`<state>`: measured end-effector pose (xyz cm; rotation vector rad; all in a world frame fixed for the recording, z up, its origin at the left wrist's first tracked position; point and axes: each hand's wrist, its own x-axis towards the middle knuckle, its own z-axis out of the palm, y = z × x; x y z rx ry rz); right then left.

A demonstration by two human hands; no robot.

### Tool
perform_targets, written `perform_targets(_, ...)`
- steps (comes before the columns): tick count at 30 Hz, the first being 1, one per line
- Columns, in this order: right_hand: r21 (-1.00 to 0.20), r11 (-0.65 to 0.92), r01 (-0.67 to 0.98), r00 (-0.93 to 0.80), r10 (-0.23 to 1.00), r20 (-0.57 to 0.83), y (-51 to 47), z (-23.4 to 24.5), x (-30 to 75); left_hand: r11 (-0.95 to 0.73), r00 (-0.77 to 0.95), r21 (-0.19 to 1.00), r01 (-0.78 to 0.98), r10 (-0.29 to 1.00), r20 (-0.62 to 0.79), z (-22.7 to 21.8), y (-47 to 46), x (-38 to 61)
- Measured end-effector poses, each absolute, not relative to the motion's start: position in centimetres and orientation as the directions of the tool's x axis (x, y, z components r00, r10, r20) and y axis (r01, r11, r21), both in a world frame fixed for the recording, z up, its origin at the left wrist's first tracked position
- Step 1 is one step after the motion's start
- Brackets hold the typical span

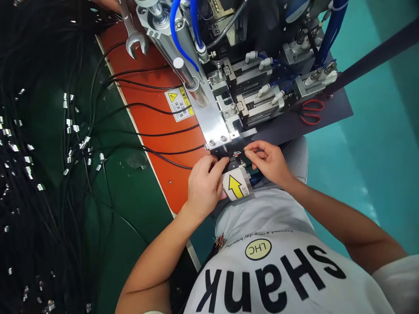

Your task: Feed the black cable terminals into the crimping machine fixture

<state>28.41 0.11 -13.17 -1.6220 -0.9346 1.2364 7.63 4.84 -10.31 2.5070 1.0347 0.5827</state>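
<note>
My left hand [204, 185] is closed in a pinch at the front of a small metal fixture [236, 163], fingertips pressed on a thin wire end there. My right hand [268, 159] pinches from the other side, thumb and forefinger together on the same fine wires at the fixture's mouth. What the fingers hold is too small to name for sure. Just below the fixture sits a white block with a yellow arrow [236, 186]. The machine [242, 91] with pneumatic cylinders and blue hoses rises behind both hands.
Several black cables [157, 131] cross the orange mat [153, 117] from a big bundle with metal ferrules [39, 152] on the green surface at left. A wrench [132, 37] lies at the top; red scissors [310, 111] rest on the dark plate at right.
</note>
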Motion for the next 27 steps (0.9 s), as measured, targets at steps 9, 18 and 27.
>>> perform_targets(9, -0.927, -0.364, -0.095, 0.132, 0.918, -0.374, 1.2, -12.2, 28.0, -0.668, 0.647, 0.464, 0.581, 0.726, 0.234, -10.2, 4.7, 7.7)
perform_targets(18, -0.844, -0.447, -0.296, 0.02, 0.881, -0.474, 2.5, -12.9, 27.7, -0.678, 0.654, 0.459, 0.574, 0.717, 0.241, -10.6, 4.2, 7.9)
perform_targets(27, -0.885, -0.435, -0.165, 0.197, 0.865, -0.461, -1.8, -12.1, 30.7, -0.576, 0.696, 0.627, 0.525, 0.714, 0.072, -2.7, 3.2, 1.5)
